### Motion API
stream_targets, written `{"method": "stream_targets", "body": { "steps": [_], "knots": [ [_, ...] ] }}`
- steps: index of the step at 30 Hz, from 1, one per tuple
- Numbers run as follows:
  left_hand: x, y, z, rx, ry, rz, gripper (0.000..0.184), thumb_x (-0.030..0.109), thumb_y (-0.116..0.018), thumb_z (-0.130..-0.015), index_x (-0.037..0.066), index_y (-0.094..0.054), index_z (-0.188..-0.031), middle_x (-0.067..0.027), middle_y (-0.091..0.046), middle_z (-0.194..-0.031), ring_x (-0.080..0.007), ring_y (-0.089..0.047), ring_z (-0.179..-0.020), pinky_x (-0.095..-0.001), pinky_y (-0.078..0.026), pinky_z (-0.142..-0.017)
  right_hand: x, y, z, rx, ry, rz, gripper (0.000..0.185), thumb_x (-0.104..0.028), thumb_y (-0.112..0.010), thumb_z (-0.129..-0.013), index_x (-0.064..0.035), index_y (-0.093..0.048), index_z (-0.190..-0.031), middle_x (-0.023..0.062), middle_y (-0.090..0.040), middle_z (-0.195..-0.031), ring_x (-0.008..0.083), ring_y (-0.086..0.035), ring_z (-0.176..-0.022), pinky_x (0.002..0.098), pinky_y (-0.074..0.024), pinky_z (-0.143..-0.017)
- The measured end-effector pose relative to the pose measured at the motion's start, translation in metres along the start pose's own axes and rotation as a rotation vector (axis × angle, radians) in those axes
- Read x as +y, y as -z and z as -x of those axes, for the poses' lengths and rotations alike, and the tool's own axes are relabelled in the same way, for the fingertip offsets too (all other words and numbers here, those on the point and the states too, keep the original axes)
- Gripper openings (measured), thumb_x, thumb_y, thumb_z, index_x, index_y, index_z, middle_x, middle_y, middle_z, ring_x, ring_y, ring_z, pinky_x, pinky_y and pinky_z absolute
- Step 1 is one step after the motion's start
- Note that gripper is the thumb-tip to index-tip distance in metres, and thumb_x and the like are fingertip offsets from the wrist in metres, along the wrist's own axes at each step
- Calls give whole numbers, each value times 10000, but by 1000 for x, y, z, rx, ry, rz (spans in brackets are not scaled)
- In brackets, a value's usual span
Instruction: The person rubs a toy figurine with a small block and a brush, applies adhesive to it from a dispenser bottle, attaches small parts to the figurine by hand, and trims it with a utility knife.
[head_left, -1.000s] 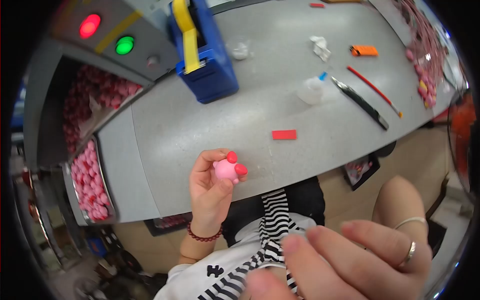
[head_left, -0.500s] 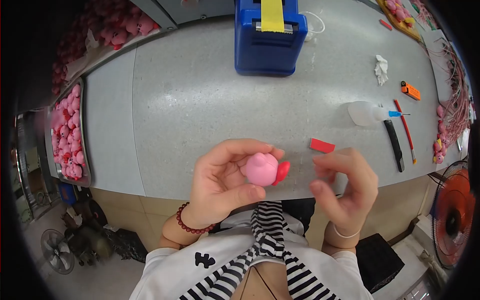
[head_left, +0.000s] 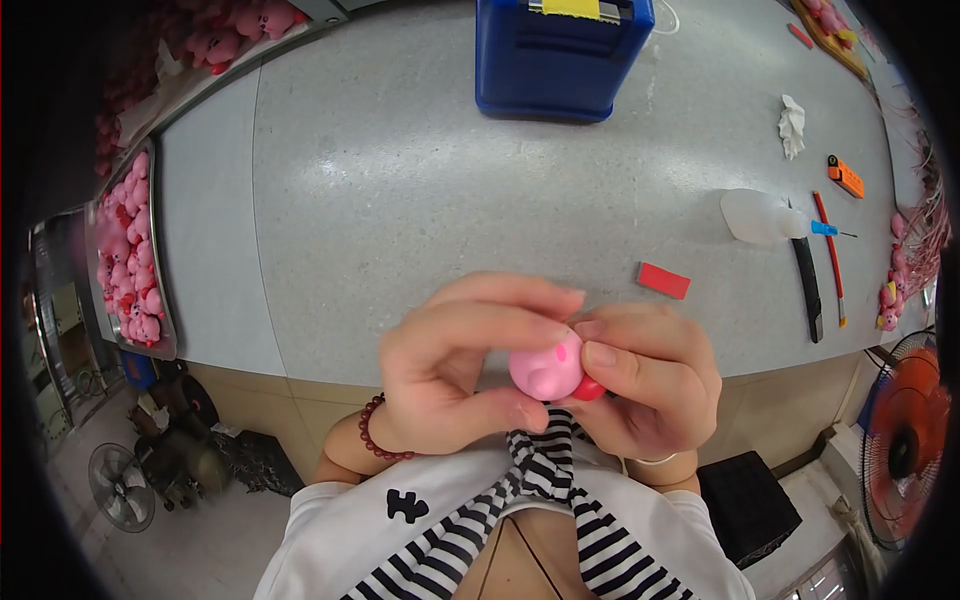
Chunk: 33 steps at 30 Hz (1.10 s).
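Close to the table's front edge, a round pink figure with red feet is held between both hands. My left hand curls around its left side, thumb below and fingers above. My right hand pinches the figure's right side by the red feet, which its fingers partly cover. Just beyond my right hand lies a small red rectangular piece on the grey table.
A blue tape dispenser stands at the back. Rightward lie a clear bottle with a blue needle tip, black tweezers, a red brush, an orange lighter and crumpled tissue. A tray holds pink figures at left.
My right hand has come in from the right and closed on the figure, which has turned. The camera view has shifted, so the dispenser sits higher in view.
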<state>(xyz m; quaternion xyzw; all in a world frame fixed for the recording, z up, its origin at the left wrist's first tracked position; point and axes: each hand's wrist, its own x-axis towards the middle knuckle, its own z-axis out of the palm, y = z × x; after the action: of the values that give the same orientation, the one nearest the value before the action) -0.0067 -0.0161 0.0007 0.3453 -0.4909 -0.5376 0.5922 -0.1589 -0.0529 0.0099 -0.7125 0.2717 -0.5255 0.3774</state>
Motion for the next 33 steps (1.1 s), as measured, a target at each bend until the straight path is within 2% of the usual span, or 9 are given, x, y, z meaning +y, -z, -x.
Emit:
{"method": "stream_targets", "body": {
  "steps": [5,8,11,13,17,19,20,29,33],
  "knots": [
    [-3,0,3,-56,-71,-84,309,234,-691,-734,93,-496,-927,-189,-522,-1018,-206,-540,-850,-281,-467,-695,-3,5,-3,-69,-74,-8,309,2,-688,-612,-6,-616,-912,109,-602,-806,213,-575,-664,264,-479,-565],
    [-9,-2,5,38,-235,-25,266,93,-722,-681,34,-590,-905,-236,-543,-989,-205,-580,-784,-266,-475,-674,1,6,-3,-103,-34,-34,306,-7,-669,-626,-2,-611,-926,114,-581,-859,199,-568,-690,258,-471,-562],
    [-8,-3,9,130,-203,12,261,77,-714,-690,50,-581,-913,-222,-536,-984,-196,-571,-769,-250,-469,-655,-1,4,-6,-176,-244,-144,365,-28,-659,-639,-4,-568,-992,128,-544,-935,193,-560,-732,253,-467,-563],
    [-10,-6,7,134,-263,-26,277,121,-715,-700,59,-564,-924,-222,-522,-992,-194,-559,-762,-246,-467,-619,3,-1,1,-213,-418,-529,472,-52,-646,-669,-9,-467,-1104,142,-500,-983,196,-553,-789,249,-461,-575],
    [-14,-13,3,242,-363,-178,319,239,-730,-676,99,-562,-909,-155,-557,-978,-173,-555,-765,-259,-427,-623,-11,1,-7,-180,-687,-620,473,-61,-586,-730,-8,-380,-1152,130,-525,-919,179,-558,-765,237,-450,-593],
    [-12,-5,6,239,-564,-618,363,356,-716,-641,150,-557,-895,-53,-592,-943,-143,-542,-743,-274,-369,-650,-7,7,-9,-462,-761,-733,440,-79,-542,-762,0,-357,-1154,95,-550,-816,145,-558,-719,230,-441,-605],
    [-9,-12,7,304,-476,-581,347,376,-719,-607,189,-563,-855,18,-611,-888,-120,-515,-702,-278,-322,-685,-8,5,-8,-478,-771,-829,375,-81,-514,-763,1,-383,-1105,66,-562,-732,113,-551,-665,218,-432,-589],
    [-10,-34,-2,437,-491,-615,180,177,-723,-588,160,-624,-736,-6,-622,-808,-158,-491,-689,-223,-337,-451,-4,2,5,-350,-685,-814,297,-75,-527,-675,-11,-447,-954,14,-472,-644,75,-422,-551,200,-350,-511],
    [-8,-38,-3,456,-482,-663,164,157,-718,-583,154,-633,-723,-9,-623,-794,-157,-503,-703,-235,-399,-490,-4,3,5,-326,-647,-752,292,-58,-517,-651,-16,-449,-932,11,-472,-634,71,-423,-553,197,-353,-517]
  ]
}}
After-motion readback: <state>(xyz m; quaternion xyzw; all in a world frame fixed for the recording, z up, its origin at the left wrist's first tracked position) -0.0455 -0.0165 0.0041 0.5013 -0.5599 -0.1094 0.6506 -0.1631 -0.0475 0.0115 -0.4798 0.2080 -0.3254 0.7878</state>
